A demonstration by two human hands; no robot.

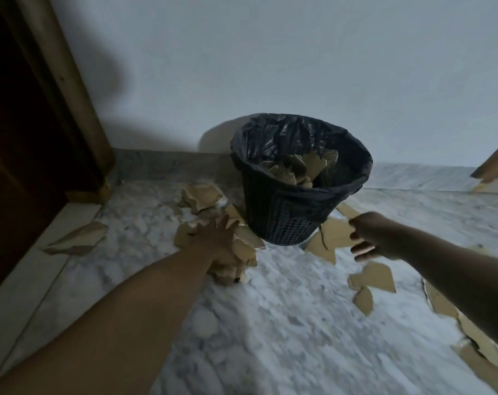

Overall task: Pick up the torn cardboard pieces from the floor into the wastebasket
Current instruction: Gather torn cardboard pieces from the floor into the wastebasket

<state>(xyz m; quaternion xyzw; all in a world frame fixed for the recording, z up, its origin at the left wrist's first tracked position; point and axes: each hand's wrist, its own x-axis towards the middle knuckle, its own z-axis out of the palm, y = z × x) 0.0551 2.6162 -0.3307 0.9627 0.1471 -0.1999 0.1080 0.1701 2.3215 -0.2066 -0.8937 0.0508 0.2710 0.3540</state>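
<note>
A dark mesh wastebasket with a black bag liner stands by the wall, with several brown cardboard pieces inside. More torn cardboard lies on the marble floor around it. My left hand reaches over a heap of pieces left of the basket, fingers spread and touching them; whether it grips any is unclear. To the basket's right, my right hand hovers with fingers curled and apart, nothing in it, over flat pieces.
A dark wooden door and frame fill the left side. Loose pieces lie at the far left, behind the heap, at the right middle and along the right edge. A wooden board leans at the right.
</note>
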